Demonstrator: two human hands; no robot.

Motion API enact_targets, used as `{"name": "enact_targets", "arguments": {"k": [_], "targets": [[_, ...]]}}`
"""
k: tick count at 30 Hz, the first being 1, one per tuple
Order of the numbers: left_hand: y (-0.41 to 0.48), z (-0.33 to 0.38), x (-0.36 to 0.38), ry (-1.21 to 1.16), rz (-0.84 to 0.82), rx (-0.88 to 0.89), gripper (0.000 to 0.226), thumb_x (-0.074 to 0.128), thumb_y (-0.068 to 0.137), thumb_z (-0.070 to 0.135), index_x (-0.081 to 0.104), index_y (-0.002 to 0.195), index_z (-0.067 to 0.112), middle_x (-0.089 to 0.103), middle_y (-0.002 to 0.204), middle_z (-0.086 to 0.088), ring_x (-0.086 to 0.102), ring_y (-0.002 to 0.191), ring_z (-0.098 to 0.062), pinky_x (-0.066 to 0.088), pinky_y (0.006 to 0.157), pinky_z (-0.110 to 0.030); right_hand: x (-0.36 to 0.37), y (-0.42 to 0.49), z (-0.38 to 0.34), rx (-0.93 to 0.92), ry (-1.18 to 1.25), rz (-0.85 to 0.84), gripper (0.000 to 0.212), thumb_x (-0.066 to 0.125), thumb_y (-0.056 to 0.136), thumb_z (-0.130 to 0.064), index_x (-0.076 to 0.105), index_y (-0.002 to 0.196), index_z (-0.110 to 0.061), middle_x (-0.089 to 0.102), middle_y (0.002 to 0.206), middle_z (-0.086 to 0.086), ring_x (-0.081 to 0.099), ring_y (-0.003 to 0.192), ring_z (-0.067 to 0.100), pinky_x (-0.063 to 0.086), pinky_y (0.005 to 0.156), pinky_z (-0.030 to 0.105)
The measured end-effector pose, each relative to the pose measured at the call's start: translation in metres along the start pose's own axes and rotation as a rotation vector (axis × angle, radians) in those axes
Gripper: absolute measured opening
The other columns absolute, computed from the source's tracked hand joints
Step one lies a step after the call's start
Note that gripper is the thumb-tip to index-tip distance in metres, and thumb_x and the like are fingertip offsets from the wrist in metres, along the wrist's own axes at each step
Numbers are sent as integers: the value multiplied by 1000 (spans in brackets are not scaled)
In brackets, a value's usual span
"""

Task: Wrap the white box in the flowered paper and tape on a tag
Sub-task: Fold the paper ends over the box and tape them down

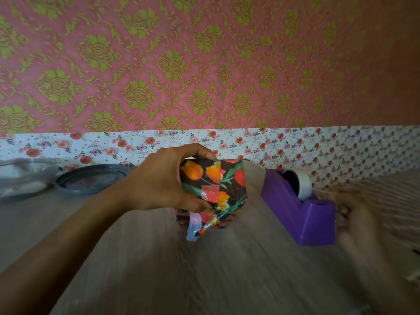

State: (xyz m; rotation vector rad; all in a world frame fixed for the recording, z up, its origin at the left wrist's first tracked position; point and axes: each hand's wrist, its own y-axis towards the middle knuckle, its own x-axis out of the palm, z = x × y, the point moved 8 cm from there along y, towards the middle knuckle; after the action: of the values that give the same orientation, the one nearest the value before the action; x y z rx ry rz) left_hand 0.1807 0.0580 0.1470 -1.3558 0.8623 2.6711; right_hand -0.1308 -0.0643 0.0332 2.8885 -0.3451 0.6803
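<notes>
At centre of wooden table (204, 269), wrapped box (211, 178) gripped by left hand (159, 183), fingers curled over top, thumb beneath. Roughly upright, long axis unclear; seamed face toward camera. Covered in dark flowered paper (236, 180), orange and red tulips, crumpled flap hanging below. Right hand (356, 223) blurred beside purple tape dispenser (302, 214); fingers unreadable.

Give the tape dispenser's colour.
The dispenser is purple, best seen in the head view.
</notes>
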Motion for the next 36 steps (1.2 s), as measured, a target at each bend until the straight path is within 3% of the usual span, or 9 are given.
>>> {"name": "enact_targets", "arguments": {"k": [4,8,13,16,20,22,24,28,36], "targets": [[-1,0,-3,7,25,-4,74,77,40,55,54,108,38,62,108,22,62,96,4,54,80,-18,-10,-28,2,-155,-127,97,33,63,77,3,45,68,-24,55,66,-8,52,53,4,43,52,21],[-1,2,-2,-4,25,9,73,78,40,54,56,107,37,62,107,25,62,95,5,52,79,-13,-15,-38,12,-97,-178,146,21,71,75,-6,64,93,-15,65,84,-2,61,79,13,49,74,30],[-1,4,-1,-13,24,2,75,78,37,54,56,107,35,59,109,28,61,95,6,50,77,-9,-13,-38,23,99,-199,45,12,69,78,-8,65,85,-18,65,84,-1,57,72,10,42,54,21],[-1,5,0,-17,16,-2,75,81,38,51,56,107,35,59,109,28,62,95,6,51,77,-10,-12,-39,27,127,-310,-4,13,63,84,-8,63,78,-19,61,81,-1,50,68,9,36,57,25],[-2,4,-1,5,24,-9,74,77,39,56,55,107,38,61,106,26,62,95,5,53,79,-16,7,-58,20,16,-113,-105,10,55,89,-18,58,79,-19,49,66,-4,37,43,0,31,38,11],[-1,4,-1,20,25,-16,73,76,39,56,54,106,41,62,104,26,62,94,5,53,77,-16,33,-74,4,-117,-75,-245,19,65,74,-37,58,79,-19,49,59,-6,32,38,-1,25,36,10],[-1,5,0,33,21,-16,74,75,39,57,54,107,40,63,104,24,62,93,5,53,78,-17,70,-94,-21,-332,-173,-430,27,70,68,-45,63,76,-20,54,57,-9,38,43,-2,30,41,9],[-1,6,1,50,21,-13,74,75,39,56,54,108,38,64,103,22,63,91,4,55,78,-20,151,-139,-67,-707,-348,-736,6,69,76,-23,67,80,-19,69,73,-8,62,65,3,47,60,14],[-1,15,2,94,39,33,68,81,46,46,57,108,33,68,94,18,65,77,1,54,71,-33,208,-139,-56,-720,-843,-766,7,78,71,-27,72,75,-30,65,56,-9,59,54,1,54,66,38]]}}
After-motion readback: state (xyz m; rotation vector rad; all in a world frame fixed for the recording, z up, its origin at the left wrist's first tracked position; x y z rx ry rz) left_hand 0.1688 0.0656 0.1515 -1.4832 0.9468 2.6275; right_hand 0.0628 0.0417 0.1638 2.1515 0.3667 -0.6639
